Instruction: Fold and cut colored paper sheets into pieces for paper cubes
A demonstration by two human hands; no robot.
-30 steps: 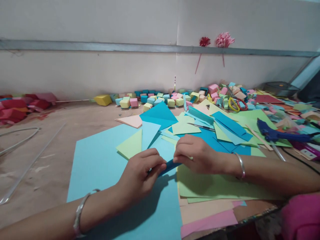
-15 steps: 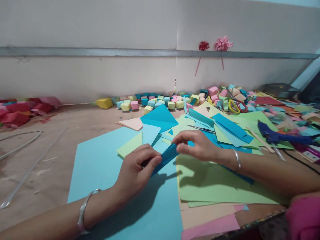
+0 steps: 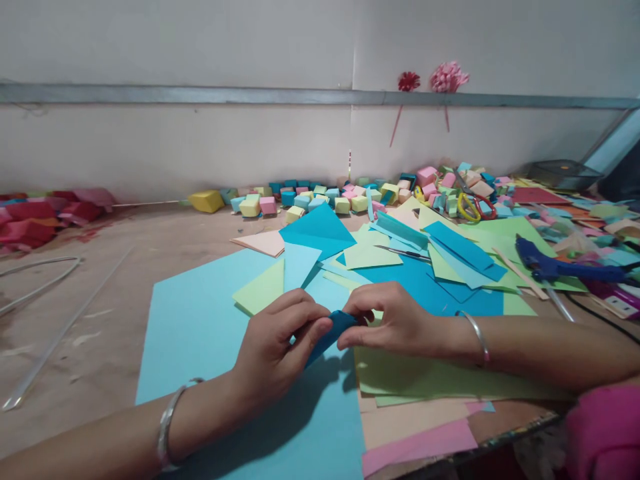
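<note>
A small piece of folded dark blue paper (image 3: 329,339) is held over a large light blue sheet (image 3: 200,320). My left hand (image 3: 285,333) pinches its near end between thumb and fingers. At the far end, my right hand (image 3: 385,317) has curled fingers on the paper's upper edge and the thumb close to its side. The paper looks bent into a curve, and part of it is hidden in my left hand. Under my right forearm lie green sheets (image 3: 425,377). A green folded triangle (image 3: 260,287) and a blue folded piece (image 3: 320,233) rest just beyond my hands.
Small paper cubes (image 3: 300,200) line the wall. Scissors (image 3: 470,207), a craft knife (image 3: 403,252) and a blue glue gun (image 3: 555,260) lie to the right among paper scraps. Red paper boxes (image 3: 35,220), a clear stick (image 3: 70,333) and a looped cable (image 3: 45,270) are at left.
My right hand has moved down and slightly nearer, and the far end of the blue paper has come down and curled with it. My left hand keeps its hold in nearly the same place.
</note>
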